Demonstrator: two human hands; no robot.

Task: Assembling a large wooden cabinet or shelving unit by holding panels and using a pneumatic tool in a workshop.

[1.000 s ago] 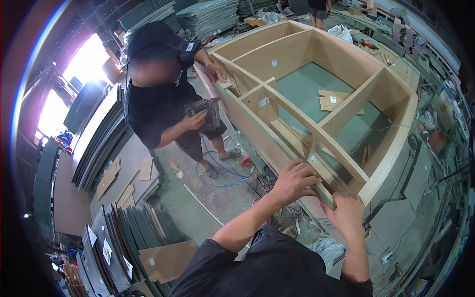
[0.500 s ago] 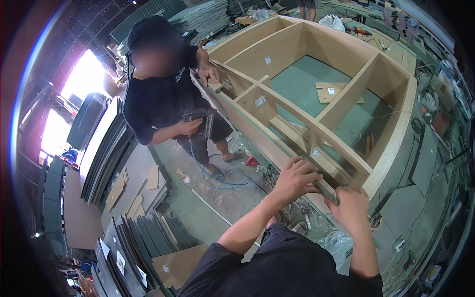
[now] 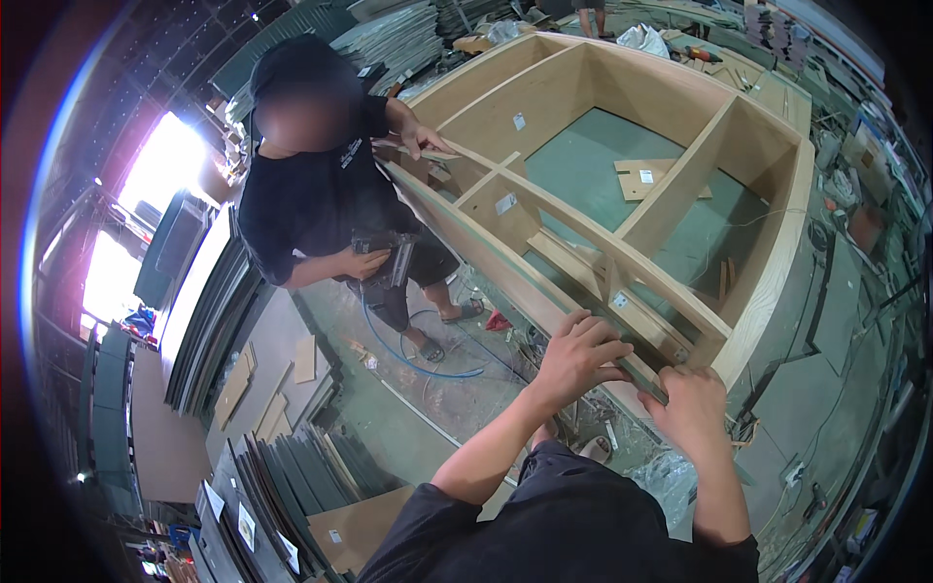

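Note:
A long, narrow wooden board [image 3: 478, 260] runs along the near left side of a large pale wooden cabinet frame [image 3: 669, 255]. My left hand [image 3: 581, 358] is closed over the board's upper edge, fingers curled across it. Close to the board's near end, my right hand [image 3: 688, 406] grips it too, beside the frame's corner. At the far end a co-worker's hand [image 3: 424, 139] rests by the board. The co-worker's other hand [image 3: 365, 262] holds a dark nail gun [image 3: 397, 257] with a blue air hose [image 3: 418, 368].
Inside the frame lies a loose notched wood piece [image 3: 637, 181]. Stacked dark panels [image 3: 301, 476] stand at lower left, with offcuts [image 3: 233, 389] lying behind them. Clear plastic wrap [image 3: 669, 486] and scraps lie on the floor near my feet. Cables run across the right side.
The co-worker's hand at the far end has shifted right, its fingers now stretched out. The nail gun has moved slightly left and down. My hands keep their hold on the board.

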